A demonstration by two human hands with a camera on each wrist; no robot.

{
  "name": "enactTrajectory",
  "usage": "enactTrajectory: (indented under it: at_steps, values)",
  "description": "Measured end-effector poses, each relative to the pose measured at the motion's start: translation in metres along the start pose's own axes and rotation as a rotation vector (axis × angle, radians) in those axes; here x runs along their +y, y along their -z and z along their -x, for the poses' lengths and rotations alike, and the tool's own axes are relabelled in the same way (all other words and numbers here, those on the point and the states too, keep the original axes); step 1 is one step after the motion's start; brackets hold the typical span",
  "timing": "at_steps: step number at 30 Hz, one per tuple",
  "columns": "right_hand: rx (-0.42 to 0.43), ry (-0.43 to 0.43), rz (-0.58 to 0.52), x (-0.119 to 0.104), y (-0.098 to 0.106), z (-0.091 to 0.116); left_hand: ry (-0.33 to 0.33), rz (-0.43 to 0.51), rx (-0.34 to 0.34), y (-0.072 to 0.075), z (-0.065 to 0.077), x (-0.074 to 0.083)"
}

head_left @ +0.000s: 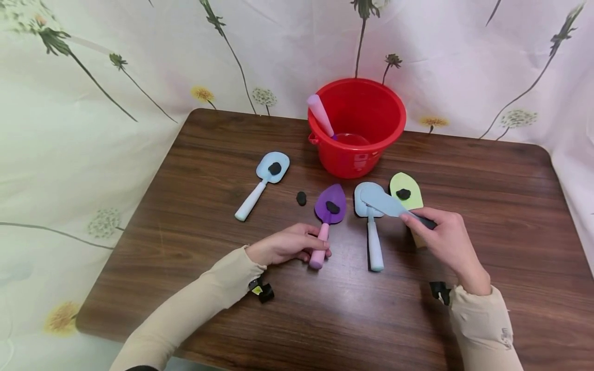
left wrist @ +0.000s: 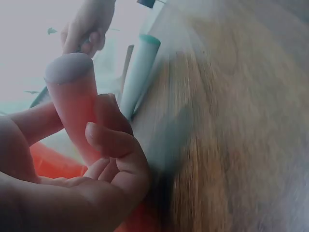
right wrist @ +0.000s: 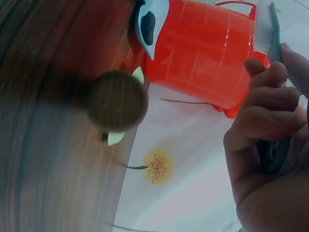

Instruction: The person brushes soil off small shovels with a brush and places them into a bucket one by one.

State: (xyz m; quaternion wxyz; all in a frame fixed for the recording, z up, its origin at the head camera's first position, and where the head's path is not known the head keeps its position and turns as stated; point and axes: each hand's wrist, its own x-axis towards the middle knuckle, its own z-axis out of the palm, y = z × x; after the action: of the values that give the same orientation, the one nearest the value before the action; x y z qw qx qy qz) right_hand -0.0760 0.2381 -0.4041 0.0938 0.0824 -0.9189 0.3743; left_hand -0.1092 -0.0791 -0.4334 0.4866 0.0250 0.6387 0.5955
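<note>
My left hand grips the pink handle of a small purple-bladed shovel, a black lump lying on its blade. In my right hand is a brush with a pale blue head and dark handle; white bristles show in the right wrist view. The brush head overlaps the blade of a light blue shovel; whether they touch I cannot tell. Partly behind the right hand lies a lime green shovel bearing a black lump.
Behind the shovels stands a red bucket, with a pink handle leaning out of it. Another light blue shovel with a black lump lies to the left. One loose black lump rests on the wooden table.
</note>
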Motion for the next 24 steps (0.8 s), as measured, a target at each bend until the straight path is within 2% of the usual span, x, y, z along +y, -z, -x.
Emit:
enactTrajectory:
  at_steps: [4,10,16,24]
  values:
    - [-0.019,-0.005,-0.019,-0.005,-0.003,-0.002,-0.003,0.034,-0.045,-0.005,0.004,0.000]
    - [-0.089,-0.008,-0.067,-0.015,-0.012,-0.006,0.029,0.154,-0.120,-0.011,0.011,0.001]
    - [-0.213,0.036,-0.099,-0.024,-0.025,-0.010,0.024,0.145,-0.147,-0.014,0.017,0.004]
    - [-0.319,0.073,-0.080,-0.031,-0.037,-0.014,-0.003,0.117,-0.172,-0.019,0.022,0.005]
